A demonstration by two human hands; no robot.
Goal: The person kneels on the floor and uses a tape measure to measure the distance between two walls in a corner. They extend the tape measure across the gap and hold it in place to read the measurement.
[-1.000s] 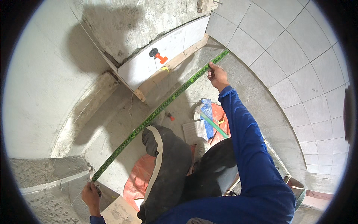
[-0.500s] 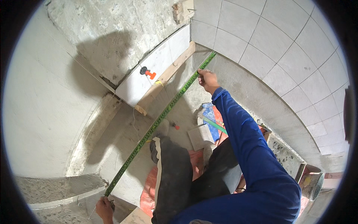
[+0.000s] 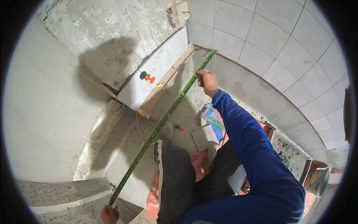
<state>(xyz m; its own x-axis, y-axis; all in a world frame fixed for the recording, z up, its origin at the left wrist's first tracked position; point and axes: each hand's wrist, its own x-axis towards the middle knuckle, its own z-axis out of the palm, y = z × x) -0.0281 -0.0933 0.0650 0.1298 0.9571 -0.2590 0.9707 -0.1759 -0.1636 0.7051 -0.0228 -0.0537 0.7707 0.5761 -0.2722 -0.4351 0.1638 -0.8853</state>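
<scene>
The fingers (image 3: 201, 75) of the right hand (image 3: 208, 81) are clamped on a green tape measure (image 3: 164, 117) near its upper end, with the thumb pressing its face. The left hand (image 3: 108, 215), partly cut off by the lower edge, is closed on the tape's other end, a small dark thing just beside it too unclear to name. Between the hands the tape runs straight out on a slant, its top end at the bottom edge of the grey tiled wall (image 3: 261, 59); whether it touches the tiles I cannot tell. Left of the tape, a row of white tiles (image 3: 138, 91) stands above a wooden batten (image 3: 151, 100), with a black and orange clip (image 3: 147, 77) on it. Below the tape are dark-trousered legs (image 3: 177, 175), a ridged grey piece (image 3: 205, 137) beside them, and red sheeting (image 3: 153, 198). A bucket (image 3: 319, 183) lies tipped at far right.
</scene>
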